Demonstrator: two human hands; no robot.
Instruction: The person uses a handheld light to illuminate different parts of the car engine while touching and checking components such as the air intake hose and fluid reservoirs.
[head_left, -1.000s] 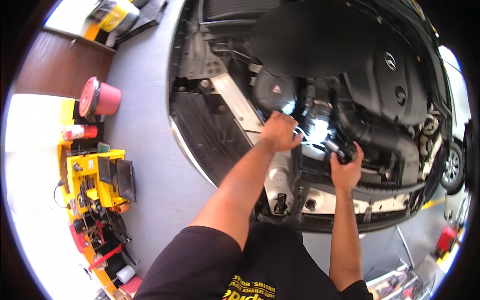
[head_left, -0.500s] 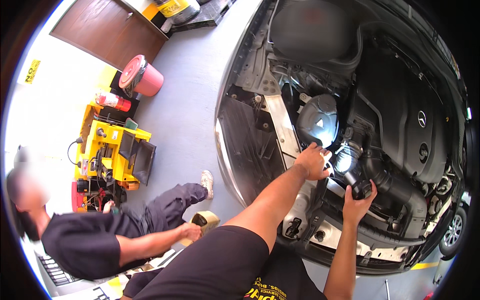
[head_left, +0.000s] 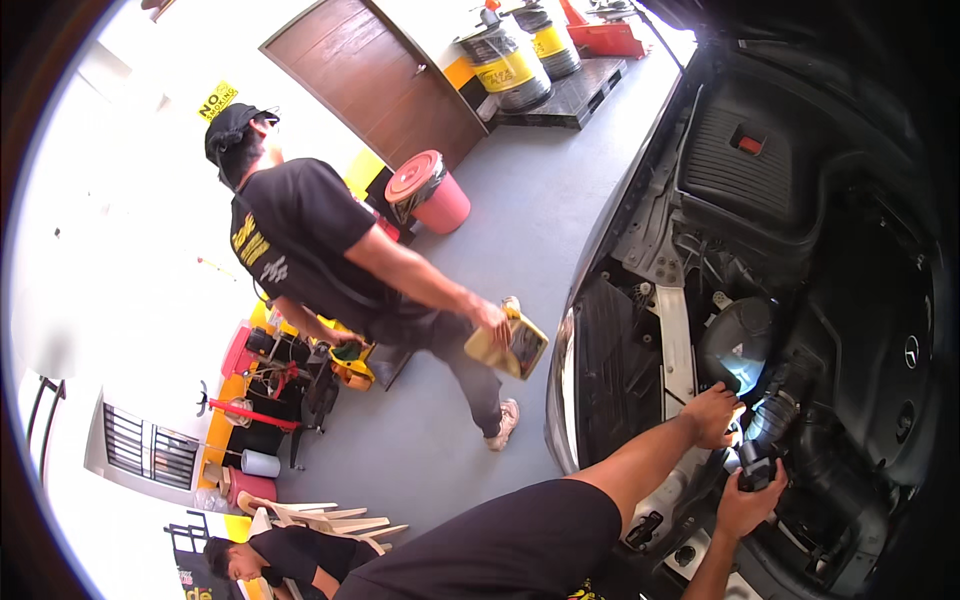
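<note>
In the open engine bay, my left hand [head_left: 712, 416] has curled fingers beside a ribbed dark hose [head_left: 776, 414], just below a black rounded housing [head_left: 728, 338]; what is between the fingers is unclear. Lower right of it, my right hand [head_left: 750, 498] grips a black handheld object [head_left: 757, 468]. Bright light falls on the housing and on the hose area. A metal bracket [head_left: 672, 350] runs left of the housing, and a large black engine cover [head_left: 893, 380] lies to the right.
A co-worker [head_left: 300, 240] walks along the car's left, carrying a yellowish jug [head_left: 505, 350]. Another person [head_left: 295, 555] bends near stacked chairs [head_left: 325, 515]. Beyond are a pink bin [head_left: 440, 208], drums [head_left: 510, 78] on a pallet [head_left: 568, 108], and workshop equipment [head_left: 265, 400] along the wall.
The view has swung left, moving the engine bay rightward in the picture. The co-worker with the jug has walked farther along the car. A second person now shows. My hands keep similar grips.
</note>
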